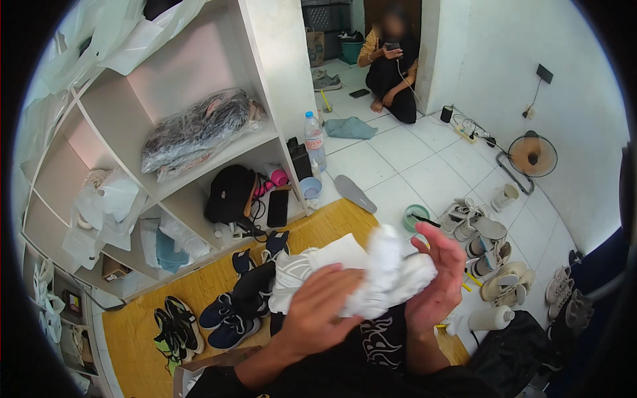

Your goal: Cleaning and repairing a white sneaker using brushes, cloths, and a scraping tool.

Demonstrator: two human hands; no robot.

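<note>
A crumpled white bundle (pixel 391 275), paper or cloth, is in front of me, blurred by motion at its top. My left hand (pixel 322 305) is closed on its left side, with the fingers partly smeared. My right hand (pixel 434 282) is beside its right side, palm toward it and fingers apart; the bundle seems to touch this hand. Just beyond my left hand lies a white shoe (pixel 290 277) with ribbed lines, partly hidden. A flat white sheet (pixel 342 252) lies next to it.
Dark blue sneakers (pixel 229 322) and black-green shoes (pixel 179 331) stand on a yellow mat (pixel 136 331) at left, beside a shelf (pixel 225 156). Several shoes (pixel 504 282), a white bottle (pixel 491 318) and a fan (pixel 531 154) are at right. A person (pixel 395 73) squats at the back, holding a phone.
</note>
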